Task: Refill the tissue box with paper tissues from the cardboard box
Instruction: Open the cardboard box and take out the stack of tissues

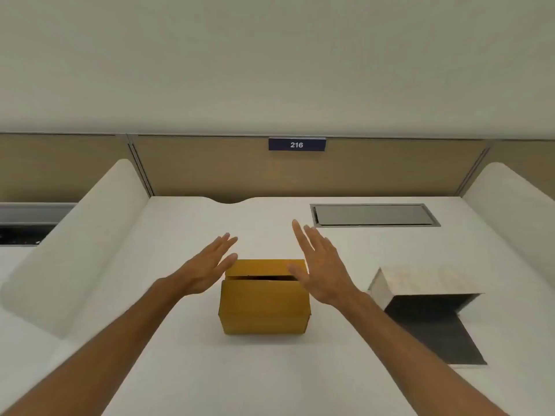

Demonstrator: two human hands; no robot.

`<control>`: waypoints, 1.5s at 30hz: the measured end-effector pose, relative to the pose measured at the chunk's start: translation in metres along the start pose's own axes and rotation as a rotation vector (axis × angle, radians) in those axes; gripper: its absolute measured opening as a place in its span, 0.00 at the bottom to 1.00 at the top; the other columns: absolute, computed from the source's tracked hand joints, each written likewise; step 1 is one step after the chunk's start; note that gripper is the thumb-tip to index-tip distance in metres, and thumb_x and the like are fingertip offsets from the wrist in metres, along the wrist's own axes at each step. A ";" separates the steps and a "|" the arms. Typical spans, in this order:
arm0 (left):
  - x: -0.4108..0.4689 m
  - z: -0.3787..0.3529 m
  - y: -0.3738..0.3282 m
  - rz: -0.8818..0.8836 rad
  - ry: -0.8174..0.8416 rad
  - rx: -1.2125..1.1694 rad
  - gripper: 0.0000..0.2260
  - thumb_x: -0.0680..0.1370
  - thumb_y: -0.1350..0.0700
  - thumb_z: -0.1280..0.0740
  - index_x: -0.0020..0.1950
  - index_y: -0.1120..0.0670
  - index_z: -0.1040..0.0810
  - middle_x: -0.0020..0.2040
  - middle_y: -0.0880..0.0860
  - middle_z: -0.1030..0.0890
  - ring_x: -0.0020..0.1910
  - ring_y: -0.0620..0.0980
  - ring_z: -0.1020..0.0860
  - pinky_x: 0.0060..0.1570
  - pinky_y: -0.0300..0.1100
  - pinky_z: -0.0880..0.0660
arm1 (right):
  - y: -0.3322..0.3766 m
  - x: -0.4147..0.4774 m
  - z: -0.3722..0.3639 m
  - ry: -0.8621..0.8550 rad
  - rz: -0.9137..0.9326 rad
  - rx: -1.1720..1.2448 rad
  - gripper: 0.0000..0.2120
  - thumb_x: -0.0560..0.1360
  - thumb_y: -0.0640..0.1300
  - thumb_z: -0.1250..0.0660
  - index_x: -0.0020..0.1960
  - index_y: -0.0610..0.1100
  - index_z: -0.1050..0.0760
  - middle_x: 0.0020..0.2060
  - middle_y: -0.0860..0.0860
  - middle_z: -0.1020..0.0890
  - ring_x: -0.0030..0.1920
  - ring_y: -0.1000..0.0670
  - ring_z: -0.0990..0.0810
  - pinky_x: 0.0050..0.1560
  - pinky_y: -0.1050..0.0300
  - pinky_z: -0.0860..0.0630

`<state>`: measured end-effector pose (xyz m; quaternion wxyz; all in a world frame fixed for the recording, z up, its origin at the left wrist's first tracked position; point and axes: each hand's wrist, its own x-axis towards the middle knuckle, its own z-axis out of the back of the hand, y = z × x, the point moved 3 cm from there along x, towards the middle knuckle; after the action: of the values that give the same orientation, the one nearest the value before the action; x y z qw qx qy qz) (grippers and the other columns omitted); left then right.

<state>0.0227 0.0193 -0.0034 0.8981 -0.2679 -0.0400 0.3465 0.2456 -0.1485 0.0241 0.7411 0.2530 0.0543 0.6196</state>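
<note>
A small brown cardboard box (264, 307) stands in the middle of the white desk (270, 373), its top flaps nearly closed with a dark slit between them. My left hand (207, 265) hovers at the box's upper left corner, fingers straight and apart, holding nothing. My right hand (318, 265) hovers at the upper right corner, also spread and empty. To the right lies the tissue box (417, 283), pale marbled outside, on its side with a dark inside and an open dark flap on the desk. No tissues are visible.
White side partitions (75, 244) flank the desk on both sides. A tan back panel carries a blue plate reading 216 (296, 144). A grey metal cable hatch (374, 215) is set into the desk at the back right.
</note>
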 end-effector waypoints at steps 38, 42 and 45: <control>0.058 -0.036 0.026 0.223 -0.303 -0.334 0.22 0.82 0.51 0.36 0.73 0.59 0.34 0.70 0.60 0.28 0.62 0.59 0.23 0.57 0.52 0.23 | 0.018 -0.090 -0.075 0.230 -0.021 0.017 0.34 0.74 0.59 0.30 0.76 0.54 0.38 0.76 0.54 0.39 0.76 0.52 0.43 0.73 0.55 0.41; 0.057 -0.044 0.023 0.179 -0.385 -0.145 0.26 0.83 0.47 0.40 0.79 0.51 0.41 0.79 0.55 0.40 0.73 0.57 0.33 0.69 0.57 0.32 | 0.013 -0.091 -0.085 0.274 -0.006 -0.097 0.46 0.75 0.61 0.32 0.81 0.50 0.56 0.80 0.51 0.61 0.78 0.51 0.68 0.78 0.51 0.59; 0.053 -0.052 0.020 0.149 -0.340 -0.056 0.24 0.84 0.44 0.47 0.79 0.48 0.42 0.80 0.51 0.40 0.77 0.53 0.41 0.75 0.56 0.43 | 0.009 -0.093 -0.092 0.298 -0.012 -0.131 0.49 0.76 0.61 0.34 0.80 0.47 0.65 0.78 0.48 0.67 0.76 0.50 0.73 0.76 0.54 0.65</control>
<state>0.0644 0.0419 -0.0643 0.8425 -0.2326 -0.1809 0.4510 0.1803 -0.2069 -0.0730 0.7433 0.1088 0.1247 0.6481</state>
